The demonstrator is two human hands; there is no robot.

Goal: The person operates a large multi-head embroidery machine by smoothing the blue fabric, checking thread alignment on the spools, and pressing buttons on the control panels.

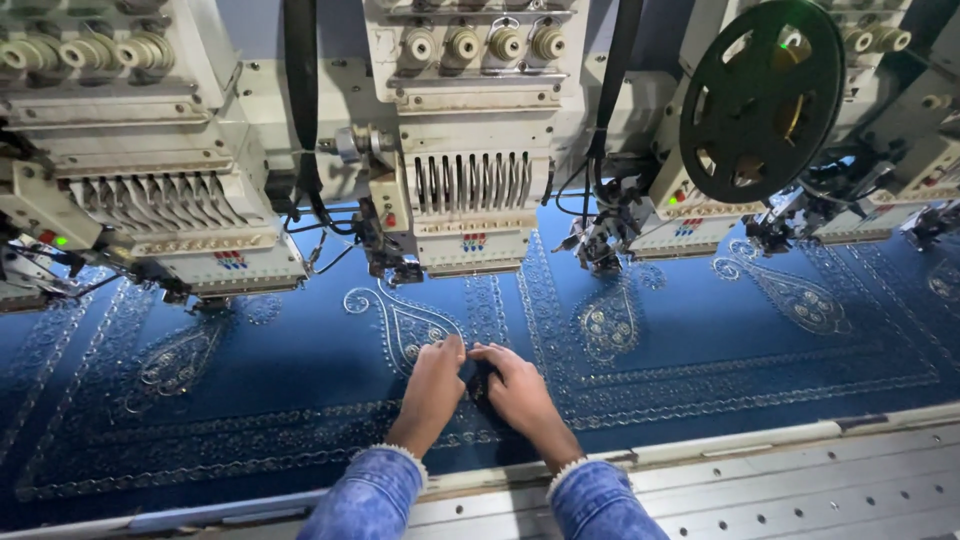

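Note:
Dark blue fabric (300, 370) with silver paisley and border embroidery is stretched flat under a row of embroidery machine heads. My left hand (432, 392) and my right hand (515, 392) rest side by side on the cloth just below the middle head (470, 200). Their fingertips press together on a small spot of the fabric, near a paisley motif (405, 325). Whether anything small is pinched between the fingers is hidden. Both wrists wear blue denim sleeves with white cuffs.
Another machine head (170, 210) stands at the left, one more with a large dark green reel (762, 100) at the right. Needle assemblies (600, 245) hang just above the cloth. A perforated metal table edge (780, 480) runs along the front.

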